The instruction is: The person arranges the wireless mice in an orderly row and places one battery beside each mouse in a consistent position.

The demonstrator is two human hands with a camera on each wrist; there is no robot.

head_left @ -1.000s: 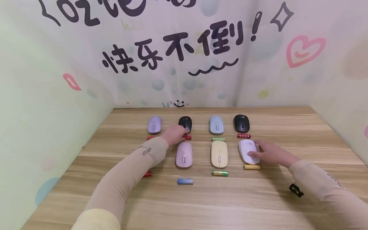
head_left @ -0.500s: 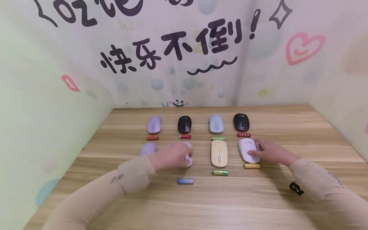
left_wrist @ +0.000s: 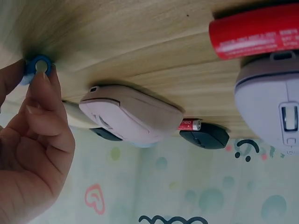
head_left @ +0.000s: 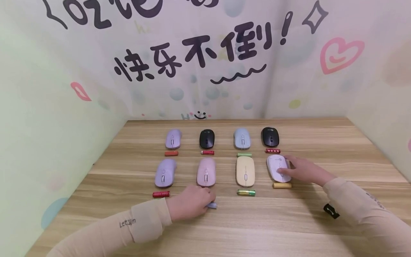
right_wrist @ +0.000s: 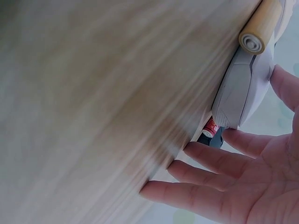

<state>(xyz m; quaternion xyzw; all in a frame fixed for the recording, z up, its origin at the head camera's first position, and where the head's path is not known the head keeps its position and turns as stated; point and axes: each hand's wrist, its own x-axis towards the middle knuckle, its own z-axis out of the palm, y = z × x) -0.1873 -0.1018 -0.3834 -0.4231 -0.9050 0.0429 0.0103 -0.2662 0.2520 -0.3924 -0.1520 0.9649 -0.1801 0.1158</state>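
Note:
My left hand (head_left: 192,202) pinches a blue AA battery (left_wrist: 32,70) between thumb and fingertips, just in front of the pink mouse (head_left: 206,172). In the head view the fingers cover most of this battery. On the right, my right hand (head_left: 304,170) rests at the pale lavender mouse (head_left: 277,167). Its thumb touches the top and its index fingertip (right_wrist: 233,135) touches the side, while the other fingers reach straight to the tabletop. A gold battery (head_left: 282,185) lies just in front of that mouse.
A purple mouse (head_left: 165,173) and cream mouse (head_left: 245,172) share the front row, with a red battery (head_left: 161,194) and green-gold battery (head_left: 246,192) before them. Several mice, including a blue one (head_left: 242,138), form the back row. A black piece (head_left: 331,211) lies by the right sleeve.
My left hand has come from the red battery below the back black mouse, over the pink mouse, down to the blue battery, which it now pinches. My right hand stays at the pale lavender mouse.

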